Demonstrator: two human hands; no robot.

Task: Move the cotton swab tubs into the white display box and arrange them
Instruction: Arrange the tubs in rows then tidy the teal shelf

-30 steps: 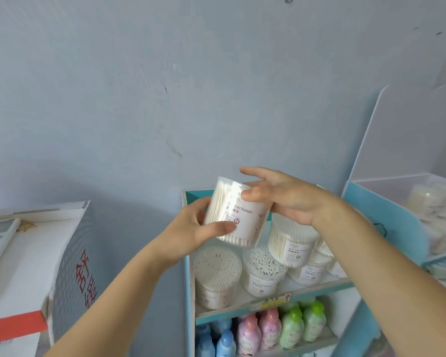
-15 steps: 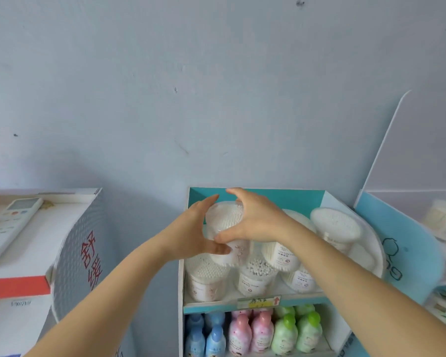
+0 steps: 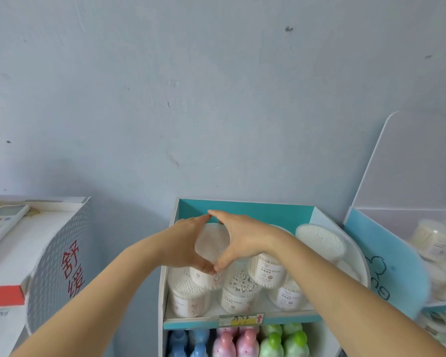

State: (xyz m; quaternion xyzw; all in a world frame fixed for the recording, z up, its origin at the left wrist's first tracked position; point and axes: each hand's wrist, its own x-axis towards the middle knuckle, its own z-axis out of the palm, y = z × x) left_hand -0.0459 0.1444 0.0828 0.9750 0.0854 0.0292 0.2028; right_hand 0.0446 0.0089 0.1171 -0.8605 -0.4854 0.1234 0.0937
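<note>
A clear round cotton swab tub (image 3: 211, 243) stands upright at the back left of the white display box (image 3: 162, 287), which has a teal inner back wall. My left hand (image 3: 183, 246) cups its left side and my right hand (image 3: 242, 240) its right side; fingertips meet behind and thumbs in front. Several more swab tubs stand in the box: front left (image 3: 188, 292), front middle (image 3: 238, 289), front right (image 3: 289, 295), one behind (image 3: 267, 269) and one lying tilted at the back right (image 3: 319, 239).
Below the tubs, a lower shelf holds blue, pink (image 3: 245, 341) and green bottles. A second teal-sided box (image 3: 386, 256) with more tubs (image 3: 433, 238) stands to the right. At left, a white carton (image 3: 52, 253) carries a remote (image 3: 3, 225). A grey wall rises behind.
Both hands carried the tub from in front of the box, tilted, down into the back left of the box and stood it upright; they now wrap around it.
</note>
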